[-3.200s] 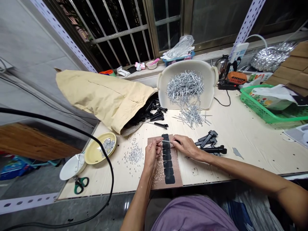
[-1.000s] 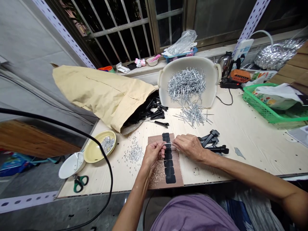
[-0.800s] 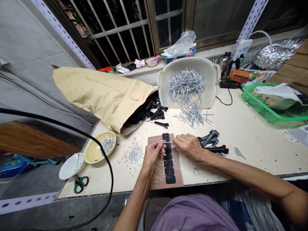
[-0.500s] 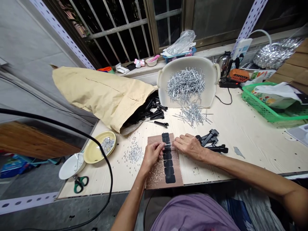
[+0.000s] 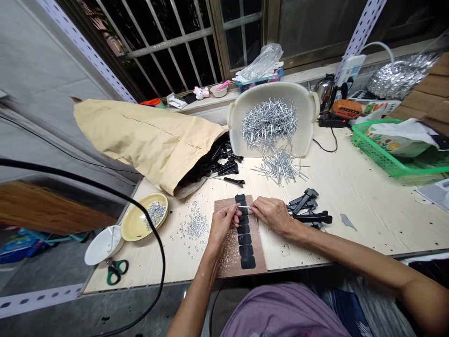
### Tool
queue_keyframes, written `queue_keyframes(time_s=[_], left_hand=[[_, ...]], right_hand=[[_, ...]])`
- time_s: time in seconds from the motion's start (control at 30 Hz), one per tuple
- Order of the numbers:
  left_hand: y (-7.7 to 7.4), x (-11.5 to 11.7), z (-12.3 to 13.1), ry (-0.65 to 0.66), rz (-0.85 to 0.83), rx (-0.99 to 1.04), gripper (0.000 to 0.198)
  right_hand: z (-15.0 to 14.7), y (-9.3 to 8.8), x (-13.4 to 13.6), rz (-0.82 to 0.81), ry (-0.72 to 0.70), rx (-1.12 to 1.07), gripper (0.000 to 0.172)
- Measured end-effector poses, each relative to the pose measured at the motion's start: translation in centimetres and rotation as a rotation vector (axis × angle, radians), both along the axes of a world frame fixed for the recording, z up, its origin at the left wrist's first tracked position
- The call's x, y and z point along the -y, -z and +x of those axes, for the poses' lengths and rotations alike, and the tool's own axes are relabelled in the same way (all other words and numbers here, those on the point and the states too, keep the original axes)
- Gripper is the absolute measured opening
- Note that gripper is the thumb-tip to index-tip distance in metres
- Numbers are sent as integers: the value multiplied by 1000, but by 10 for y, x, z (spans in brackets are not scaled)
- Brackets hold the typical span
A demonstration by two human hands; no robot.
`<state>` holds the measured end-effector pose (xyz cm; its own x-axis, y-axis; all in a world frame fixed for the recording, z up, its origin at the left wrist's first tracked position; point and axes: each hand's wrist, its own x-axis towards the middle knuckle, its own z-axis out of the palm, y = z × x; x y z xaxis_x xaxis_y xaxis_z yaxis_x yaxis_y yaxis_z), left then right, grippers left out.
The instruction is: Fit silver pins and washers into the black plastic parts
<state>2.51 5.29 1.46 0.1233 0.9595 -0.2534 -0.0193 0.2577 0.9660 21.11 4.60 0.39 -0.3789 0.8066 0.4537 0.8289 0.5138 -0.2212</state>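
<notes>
Left hand and right hand, fingers clamped on opposite ends of a thin silvery metal pin, over black rounded squares on the brown rectangular board, near side of the pale wooden bench.

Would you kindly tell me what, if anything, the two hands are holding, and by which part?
A thin metal pin, pinched near one end by the left hand and near the other by the right hand.

Left hand, right hand, thin metal pin between their fingertips; brown board beneath
</notes>
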Motion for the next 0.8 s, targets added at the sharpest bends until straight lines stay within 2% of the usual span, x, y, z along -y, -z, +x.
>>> queue_keyframes(time_s=[0.23,0.47,0.7,0.8], left_hand=[[-3,9,10,-73,129,-133,45],[-6,13,17,-91,143,-145,46],[4,13,17,-61,72,0,48],[10,15,13,-67,42,-18,51]], right_hand=[[-7,-3,1,3,88,2,27],[-6,-4,1,-60,114,-41,25],[1,2,-2,-157,76,-125,23],[8,3,-8,-195,36,-124,23]])
